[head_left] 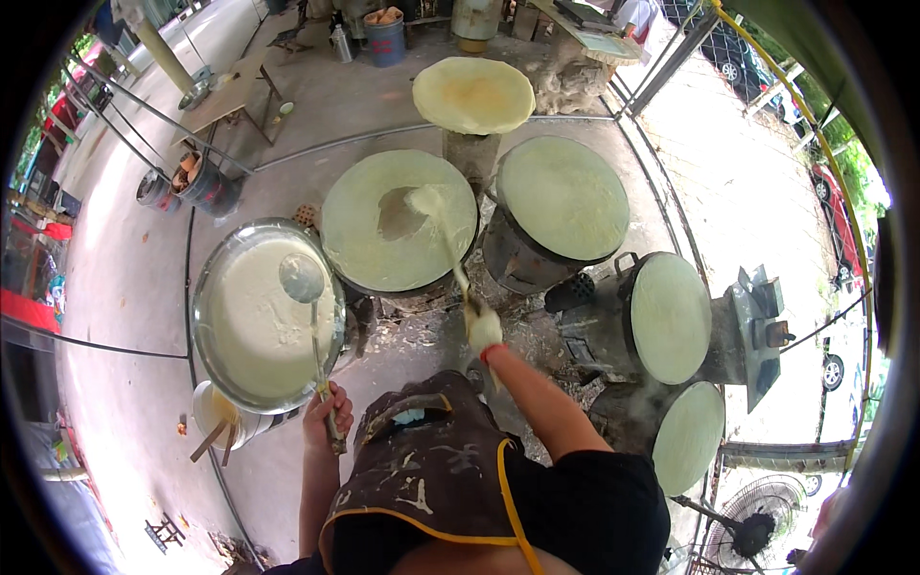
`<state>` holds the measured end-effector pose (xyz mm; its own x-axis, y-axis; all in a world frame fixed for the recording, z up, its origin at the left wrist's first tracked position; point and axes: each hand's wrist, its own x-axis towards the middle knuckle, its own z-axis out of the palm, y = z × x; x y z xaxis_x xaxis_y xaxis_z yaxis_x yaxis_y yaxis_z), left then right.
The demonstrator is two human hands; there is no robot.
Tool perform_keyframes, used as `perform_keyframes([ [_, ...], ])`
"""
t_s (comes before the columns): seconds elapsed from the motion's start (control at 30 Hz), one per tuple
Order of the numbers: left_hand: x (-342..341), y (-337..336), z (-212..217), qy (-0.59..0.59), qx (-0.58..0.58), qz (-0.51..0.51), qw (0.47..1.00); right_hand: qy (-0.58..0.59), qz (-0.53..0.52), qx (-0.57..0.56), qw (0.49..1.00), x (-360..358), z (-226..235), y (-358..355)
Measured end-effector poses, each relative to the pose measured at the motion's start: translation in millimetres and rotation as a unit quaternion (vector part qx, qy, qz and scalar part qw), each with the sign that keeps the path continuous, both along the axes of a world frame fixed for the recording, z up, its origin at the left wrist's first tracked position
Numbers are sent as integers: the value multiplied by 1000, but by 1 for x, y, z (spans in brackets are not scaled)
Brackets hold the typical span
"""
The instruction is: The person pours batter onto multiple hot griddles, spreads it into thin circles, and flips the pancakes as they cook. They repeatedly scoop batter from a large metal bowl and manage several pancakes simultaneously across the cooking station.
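My left hand (328,414) is closed round the wooden handle of a long metal ladle (301,278). The ladle's round bowl rests over pale batter (261,340) in a wide metal basin (203,331). In its light glove, my right hand (482,328) grips the handle of a batter-coated spreader (425,200). The spreader's head touches the batter layer on a round griddle (356,235). Near the middle of that layer a brownish patch is uncovered. A second griddle, covered with a pale crepe (563,196), stands just to the right.
More crepe-covered griddles (671,318) (688,439) curve down my right side on drum stoves. Beyond the griddles sits a round crepe stack (473,94). A white bucket (218,410) stands below the basin. Buckets (209,188) and a bench (225,96) are at the far left; a fan (752,527) is lower right.
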<state>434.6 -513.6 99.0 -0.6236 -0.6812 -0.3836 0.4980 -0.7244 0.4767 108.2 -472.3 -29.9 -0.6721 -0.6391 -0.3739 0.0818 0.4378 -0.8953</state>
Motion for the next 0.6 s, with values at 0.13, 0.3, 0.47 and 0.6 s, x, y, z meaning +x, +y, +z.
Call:
perform_keyframes([
  [0.13, 8, -8, -2, -12, -7, -14, 1000, -79, -52, -77, 992, 28, -49, -1],
  [0.3, 3, -16, 0, -24, 1, -29, 999, -65, -74, -104, 990, -10, -68, -111],
  [0.47, -2, -14, 9, -34, 25, -15, 999, 9, -103, -64, 993, -23, -6, -91],
  [0.6, -19, -11, 3, -71, 33, -12, 997, 141, 119, 28, 982, -45, 2, -96],
])
